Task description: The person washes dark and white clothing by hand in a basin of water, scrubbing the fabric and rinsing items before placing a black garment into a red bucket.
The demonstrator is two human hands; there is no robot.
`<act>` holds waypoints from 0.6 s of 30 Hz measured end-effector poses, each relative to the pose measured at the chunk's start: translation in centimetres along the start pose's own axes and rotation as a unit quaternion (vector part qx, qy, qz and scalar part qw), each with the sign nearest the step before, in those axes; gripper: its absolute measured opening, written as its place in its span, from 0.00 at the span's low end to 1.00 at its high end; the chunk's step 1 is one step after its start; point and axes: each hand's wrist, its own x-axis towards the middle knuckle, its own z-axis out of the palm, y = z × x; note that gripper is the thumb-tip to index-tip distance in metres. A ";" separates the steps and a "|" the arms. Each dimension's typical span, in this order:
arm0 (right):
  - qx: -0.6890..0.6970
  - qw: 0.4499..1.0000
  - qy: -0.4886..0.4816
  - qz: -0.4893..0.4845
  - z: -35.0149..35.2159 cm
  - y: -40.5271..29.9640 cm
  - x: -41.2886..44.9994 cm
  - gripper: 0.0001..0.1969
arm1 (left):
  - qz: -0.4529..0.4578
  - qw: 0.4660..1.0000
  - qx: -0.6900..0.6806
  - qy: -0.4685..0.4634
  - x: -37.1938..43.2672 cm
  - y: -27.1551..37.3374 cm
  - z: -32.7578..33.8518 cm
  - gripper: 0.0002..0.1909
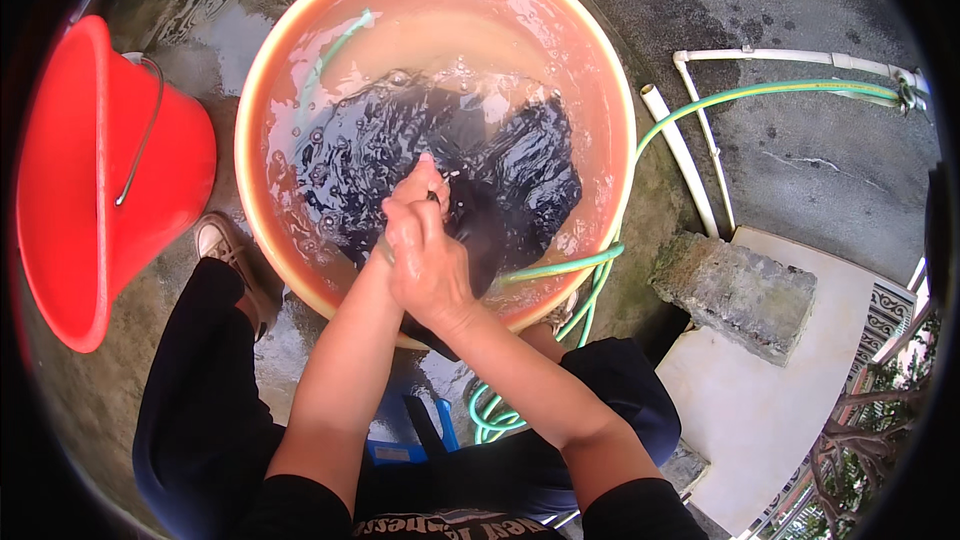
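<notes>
A large orange plastic tub (248,127) of water stands before me, with dark cloth (532,165) in the water. Over the middle of it my two hands meet. My right hand (431,266) lies across my left hand (421,184) at the wrist and the back of the hand, its fingers bent. Dark cloth bulges up right beside both hands. Whether my left hand grips any of the cloth is hidden. A green hose (559,268) passes over the tub's near right rim into the water.
A red bucket (161,142) lies tipped on its side at the left. White pipes (679,157) stand at the right. A rough concrete block (735,296) rests on a pale slab (780,405). Hose coils (491,416) and a blue object (397,452) lie by my legs.
</notes>
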 end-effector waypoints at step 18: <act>-0.189 0.939 -0.023 0.287 4.3 19.6 -1.9 0.21 | 0.212 0.660 0.688 0.214 2.4 -1.8 -4.9 0.11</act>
